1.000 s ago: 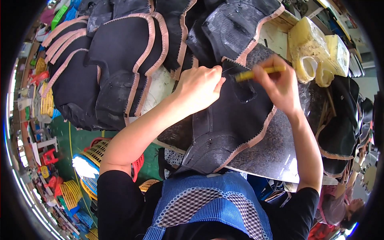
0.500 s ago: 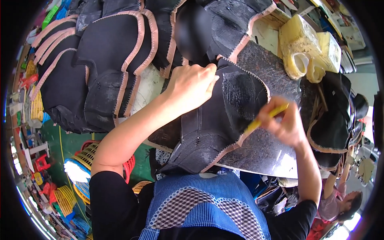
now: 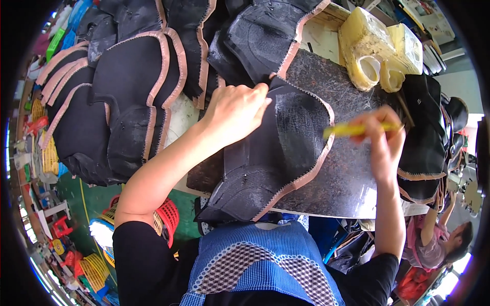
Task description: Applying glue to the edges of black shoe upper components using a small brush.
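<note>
A black shoe upper (image 3: pixel 301 127) with a pinkish zigzag-cut edge lies on the dark work board before me. My left hand (image 3: pixel 237 109) is closed on its far left edge, with the fingertips pinched together. To the right, my right hand (image 3: pixel 380 137) grips a slim yellow brush (image 3: pixel 352 129), blurred by motion. The brush's pale tip is at the piece's right edge; whether it touches cannot be told. A shiny, streaked patch shows on the black surface left of the tip.
Stacked black uppers (image 3: pixel 127 71) with pinkish edges cover the left and far side. Two yellowed containers (image 3: pixel 367 48) with round openings stand at the far right of the scratched board (image 3: pixel 352 163). More black pieces (image 3: pixel 423 148) hang at right, near another person (image 3: pixel 444 239). Baskets (image 3: pixel 166 217) stand lower left.
My right hand has moved right and slightly up, and the brush has turned from slanted to nearly level. My left hand keeps its pinch on the upper. The whole view has shifted a little.
</note>
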`<state>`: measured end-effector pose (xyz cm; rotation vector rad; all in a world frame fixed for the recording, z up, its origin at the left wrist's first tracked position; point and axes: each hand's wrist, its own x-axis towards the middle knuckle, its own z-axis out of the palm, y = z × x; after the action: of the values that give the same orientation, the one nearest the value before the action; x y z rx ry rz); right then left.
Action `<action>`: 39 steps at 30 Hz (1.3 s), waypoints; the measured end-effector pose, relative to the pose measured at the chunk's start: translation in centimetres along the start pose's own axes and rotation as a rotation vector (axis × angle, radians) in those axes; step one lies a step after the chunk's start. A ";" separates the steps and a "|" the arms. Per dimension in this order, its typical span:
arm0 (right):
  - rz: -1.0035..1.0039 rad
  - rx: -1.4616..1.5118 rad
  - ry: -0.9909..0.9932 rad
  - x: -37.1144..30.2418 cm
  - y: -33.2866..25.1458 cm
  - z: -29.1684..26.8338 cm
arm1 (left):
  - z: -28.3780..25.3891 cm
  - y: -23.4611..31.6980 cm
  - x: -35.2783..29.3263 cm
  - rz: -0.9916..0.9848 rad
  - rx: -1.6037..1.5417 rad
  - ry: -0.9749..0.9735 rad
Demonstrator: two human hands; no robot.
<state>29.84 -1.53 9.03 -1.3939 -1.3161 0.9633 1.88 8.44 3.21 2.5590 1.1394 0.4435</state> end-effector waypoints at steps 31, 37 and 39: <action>0.284 0.413 0.147 9.6 8.6 -14.2 | 0.2 -0.6 -6.1 -0.627 -1.132 0.028; 0.260 -0.017 -0.489 5.7 1.3 5.4 | 0.0 -1.0 -5.9 -0.581 -0.977 -0.086; 0.053 -0.098 -0.254 6.6 1.7 6.3 | 0.6 -1.3 -6.0 -0.552 -0.985 -0.065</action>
<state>24.90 5.85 6.37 -1.4212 -1.5381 1.1549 -2.52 4.62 1.22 1.3533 1.1411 0.5771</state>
